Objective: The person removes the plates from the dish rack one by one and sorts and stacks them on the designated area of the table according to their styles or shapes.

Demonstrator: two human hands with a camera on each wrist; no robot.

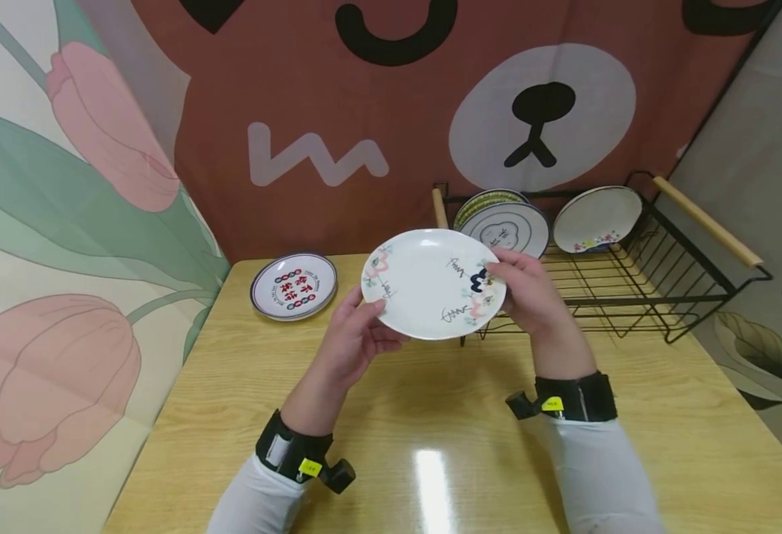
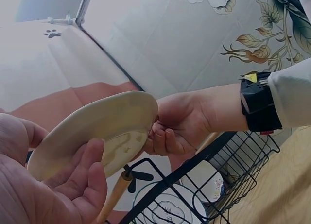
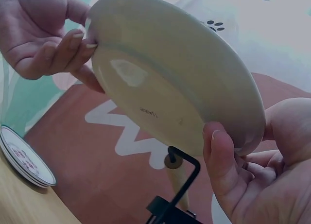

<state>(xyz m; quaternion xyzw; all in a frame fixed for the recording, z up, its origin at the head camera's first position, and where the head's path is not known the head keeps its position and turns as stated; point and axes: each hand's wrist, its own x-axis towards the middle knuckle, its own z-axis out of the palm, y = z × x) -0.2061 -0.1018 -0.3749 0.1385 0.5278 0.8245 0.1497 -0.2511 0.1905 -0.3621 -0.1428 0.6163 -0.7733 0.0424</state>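
Nearest the camera, a glossy wooden table point(image 1: 431, 445) with both sleeved forearms over it, each wrist wearing a black band. Above the table, held in the air between the hands, a white plate point(image 1: 433, 282) with small flower and script decoration, face up and slightly tilted. Left hand point(image 1: 357, 337) grips its near-left rim, thumb on top, fingers point(image 2: 82, 180) curled under the base. Right hand point(image 1: 531, 293) grips the right rim, thumb over the edge, fingers point(image 3: 221, 165) curled beneath. Further back on the left, a red-lettered plate point(image 1: 293, 286) lies flat on the table. Behind the held plate, a black wire rack point(image 1: 637, 289) with wooden handles holds three plates upright.
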